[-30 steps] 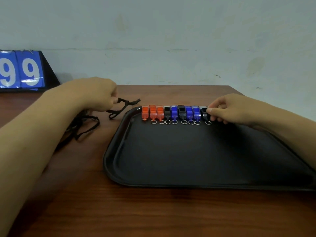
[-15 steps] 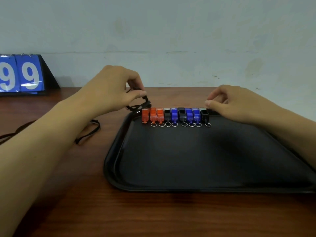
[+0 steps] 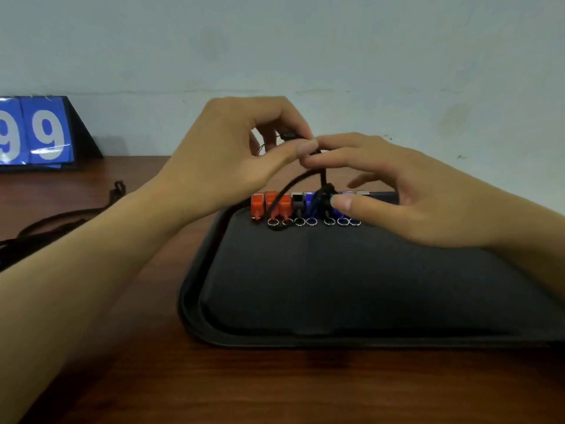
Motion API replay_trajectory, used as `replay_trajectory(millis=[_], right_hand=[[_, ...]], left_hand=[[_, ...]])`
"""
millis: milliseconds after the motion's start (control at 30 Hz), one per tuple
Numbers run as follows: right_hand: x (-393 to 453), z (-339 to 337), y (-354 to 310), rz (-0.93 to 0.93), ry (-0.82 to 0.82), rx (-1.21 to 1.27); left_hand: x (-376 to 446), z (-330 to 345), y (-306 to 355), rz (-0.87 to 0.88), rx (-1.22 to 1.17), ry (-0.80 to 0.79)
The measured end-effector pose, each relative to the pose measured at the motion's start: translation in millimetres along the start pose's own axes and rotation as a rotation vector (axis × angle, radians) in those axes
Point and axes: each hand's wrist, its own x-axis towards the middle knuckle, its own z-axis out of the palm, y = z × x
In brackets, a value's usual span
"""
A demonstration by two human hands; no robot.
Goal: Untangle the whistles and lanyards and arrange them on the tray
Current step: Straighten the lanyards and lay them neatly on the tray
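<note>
Single head-worn view, looking forward and down, close over the tray (image 3: 195, 301)

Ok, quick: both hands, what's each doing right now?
Left hand: pinched shut on the black lanyard.
Right hand: fingertips at the same lanyard; grip cannot be told.

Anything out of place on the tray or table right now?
Mostly tidy: the orange, black and blue plastic whistles sit in a neat row at the black tray's far edge. The black cord lanyard, held by both hands, drapes over that row. More black lanyards lie loose on the table, left of the tray.
</note>
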Motion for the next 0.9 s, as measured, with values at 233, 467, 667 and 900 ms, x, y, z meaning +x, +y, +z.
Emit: replay_trajectory(millis=[233,467,667,900], right_hand=[[-1,0,-5,0.096,0.040,0.164],[0,-10,-13,0.057,0.030,0.549],[-1,-9,0,0.201,0.154,0.086],[3,-13,20,0.335,0.221,-0.198]], left_hand=[[-2,7,-3,-0.275,-0.147,-0.113],[-5,14,9,-0.372,-0.524,-0.480],[-8,21,-4,-0.396,-0.634,-0.439],[-1,1,-21,-0.375,-0.394,-0.390]])
